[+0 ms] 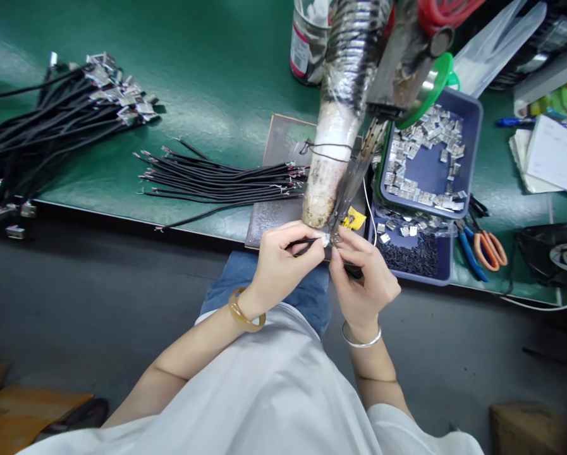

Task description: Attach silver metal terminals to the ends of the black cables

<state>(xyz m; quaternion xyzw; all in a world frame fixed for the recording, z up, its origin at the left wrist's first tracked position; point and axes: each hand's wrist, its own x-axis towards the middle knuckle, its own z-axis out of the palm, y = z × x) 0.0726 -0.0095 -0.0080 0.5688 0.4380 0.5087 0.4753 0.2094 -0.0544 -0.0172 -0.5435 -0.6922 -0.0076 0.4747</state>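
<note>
My left hand [283,256] is closed in a pinch on a short black cable [303,245]. Its fingertips meet those of my right hand [365,272] over the edge of the work board. Between the fingertips of my right hand is a small shiny metal connector [334,239], mostly hidden. Just above them, the slim metal rod of a soldering iron [354,180] on a stand points down at the connector. Beside it hangs a foil-wrapped fume hose [333,145], its stained end close over my left fingers. A row of stripped black cables [226,178] lies to the left.
A blue tray of metal connectors [423,199] overlaps a lower tray with small black pieces [413,253]. Pliers [473,253] and orange-handled scissors [490,248] lie right of them. A bundle of cables with connectors [74,114] is at far left; a jar [308,54] stands behind.
</note>
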